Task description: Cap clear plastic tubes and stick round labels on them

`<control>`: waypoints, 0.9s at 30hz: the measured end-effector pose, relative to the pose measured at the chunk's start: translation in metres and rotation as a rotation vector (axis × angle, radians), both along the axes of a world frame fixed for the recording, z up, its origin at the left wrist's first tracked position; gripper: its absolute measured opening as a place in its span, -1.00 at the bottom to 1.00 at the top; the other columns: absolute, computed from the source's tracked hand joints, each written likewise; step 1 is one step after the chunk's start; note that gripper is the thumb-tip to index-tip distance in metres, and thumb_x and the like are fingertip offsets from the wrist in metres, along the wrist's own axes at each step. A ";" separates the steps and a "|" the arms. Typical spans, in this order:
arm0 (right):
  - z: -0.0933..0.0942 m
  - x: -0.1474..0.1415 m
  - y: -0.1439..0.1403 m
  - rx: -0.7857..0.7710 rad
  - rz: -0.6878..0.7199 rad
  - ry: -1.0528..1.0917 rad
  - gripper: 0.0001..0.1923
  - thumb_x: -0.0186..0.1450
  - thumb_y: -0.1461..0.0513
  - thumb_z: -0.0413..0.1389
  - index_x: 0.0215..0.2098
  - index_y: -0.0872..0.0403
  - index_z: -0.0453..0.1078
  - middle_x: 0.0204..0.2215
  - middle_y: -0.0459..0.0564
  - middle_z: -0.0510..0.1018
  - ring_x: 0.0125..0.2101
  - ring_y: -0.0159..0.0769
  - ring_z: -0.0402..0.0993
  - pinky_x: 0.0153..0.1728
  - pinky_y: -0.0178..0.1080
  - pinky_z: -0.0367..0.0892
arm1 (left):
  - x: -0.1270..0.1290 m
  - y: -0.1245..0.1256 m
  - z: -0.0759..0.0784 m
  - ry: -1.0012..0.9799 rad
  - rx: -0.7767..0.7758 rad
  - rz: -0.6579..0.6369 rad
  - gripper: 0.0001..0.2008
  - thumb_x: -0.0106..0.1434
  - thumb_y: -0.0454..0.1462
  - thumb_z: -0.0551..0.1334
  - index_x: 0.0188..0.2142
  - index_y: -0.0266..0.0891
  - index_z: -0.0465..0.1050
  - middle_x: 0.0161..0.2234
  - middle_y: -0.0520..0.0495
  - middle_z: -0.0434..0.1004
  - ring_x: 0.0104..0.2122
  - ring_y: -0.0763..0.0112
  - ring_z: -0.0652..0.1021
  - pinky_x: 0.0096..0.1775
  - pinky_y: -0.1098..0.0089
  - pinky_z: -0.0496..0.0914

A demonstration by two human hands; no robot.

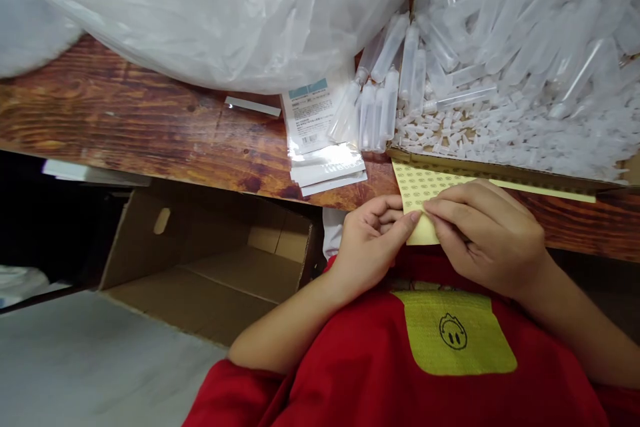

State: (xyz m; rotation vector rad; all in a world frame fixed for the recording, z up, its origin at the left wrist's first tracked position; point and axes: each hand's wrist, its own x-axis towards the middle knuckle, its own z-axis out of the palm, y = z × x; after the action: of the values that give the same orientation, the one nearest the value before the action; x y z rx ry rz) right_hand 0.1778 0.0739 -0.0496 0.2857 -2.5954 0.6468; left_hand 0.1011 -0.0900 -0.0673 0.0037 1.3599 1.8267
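A yellow sheet of small round printed stickers (425,181) hangs over the table's front edge, its lower part bare of stickers. My left hand (373,233) grips the sheet's left side, thumb on top and fingers curled underneath. My right hand (487,233) is closed in a pinch, thumb and forefinger together on the sheet's face close to my left thumb. Whatever lies between those fingertips is too small to make out. Just beyond my hands, a shallow cardboard tray (500,173) holds many small white plastic tips (465,133) and clear plastic tubes (545,40), and rests over part of the sheet.
Several capped tubes (375,107) lie beside the tray on printed sachets (313,120). A large translucent plastic bag (225,13) covers the table's back. A narrow white strip (253,107) lies on the wooden table (150,120). Below left stands an open cardboard box (200,253).
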 end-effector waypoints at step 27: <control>0.014 -0.008 -0.006 0.219 0.036 -0.075 -0.87 0.38 0.36 0.10 -0.34 0.10 0.42 -0.44 0.06 0.50 -0.39 -0.14 0.39 -0.39 -0.07 0.30 | 0.007 0.001 -0.006 0.432 -0.094 -0.030 -0.79 0.41 -0.16 0.26 -0.17 -0.29 0.55 -0.51 0.02 0.55 -0.65 0.55 0.51 -0.61 0.58 0.39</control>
State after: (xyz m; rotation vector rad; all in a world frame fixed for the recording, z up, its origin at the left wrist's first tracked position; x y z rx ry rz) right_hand 0.1703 0.0682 -0.0360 0.3836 -2.7422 0.3917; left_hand 0.1081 -0.0890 -0.0736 0.3874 1.7296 1.7984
